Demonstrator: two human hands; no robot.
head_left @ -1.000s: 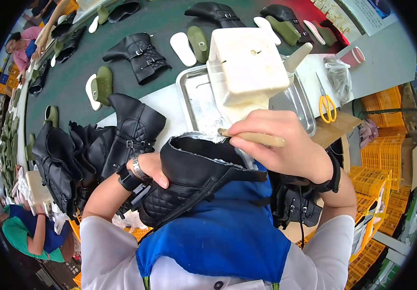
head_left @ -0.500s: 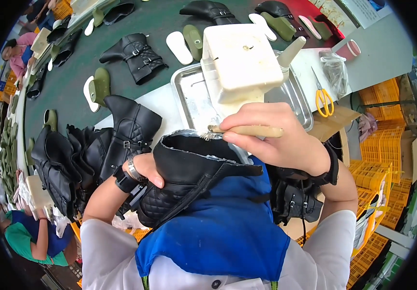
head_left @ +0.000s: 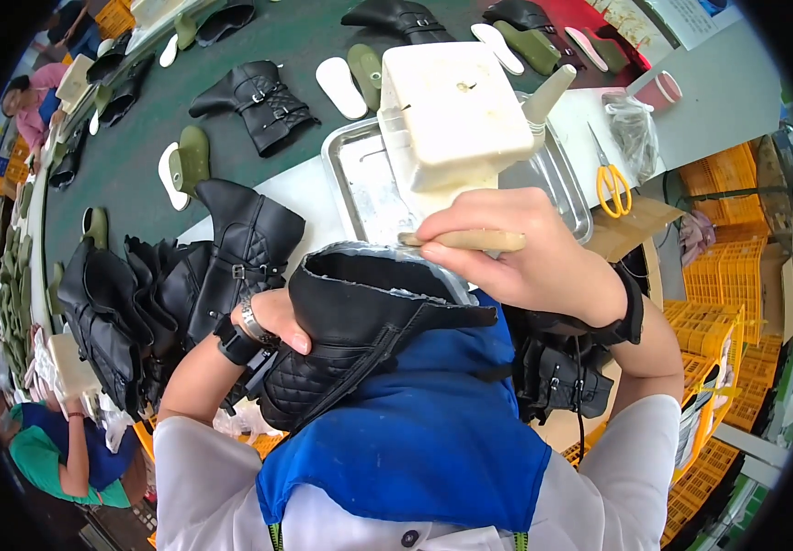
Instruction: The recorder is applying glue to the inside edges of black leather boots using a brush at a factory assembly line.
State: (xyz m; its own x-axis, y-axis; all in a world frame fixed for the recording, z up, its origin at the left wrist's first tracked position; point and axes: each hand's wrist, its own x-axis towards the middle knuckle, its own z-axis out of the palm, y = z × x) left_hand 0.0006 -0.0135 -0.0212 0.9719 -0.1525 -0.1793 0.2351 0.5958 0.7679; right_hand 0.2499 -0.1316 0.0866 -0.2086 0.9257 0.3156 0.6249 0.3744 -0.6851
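Note:
My left hand (head_left: 282, 317) is closed around the side of a black quilted boot upper (head_left: 351, 317), held tilted against my blue apron (head_left: 433, 413). The upper's open edge points up and away, and a whitish coating lines it. My right hand (head_left: 530, 248) pinches the wooden handle of a brush (head_left: 484, 240) at the far side of that edge. The brush's bristles are hidden now. Just beyond stands a cream-coloured container (head_left: 456, 110) in a metal tray (head_left: 351, 170), with a pale cone-shaped nozzle (head_left: 551, 96) beside it.
Several black boot uppers (head_left: 107, 312) are heaped at my left. A green conveyor belt (head_left: 158, 110) carries boots, green forms and white insoles. Yellow-handled scissors (head_left: 613, 188) lie right of the tray. Yellow crates (head_left: 723, 266) are stacked at right; a person in green (head_left: 43, 459) sits at lower left.
The brush has tipped over the far edge of the boot upper, so its bristles no longer show. My right hand has shifted slightly; my left hand keeps its hold.

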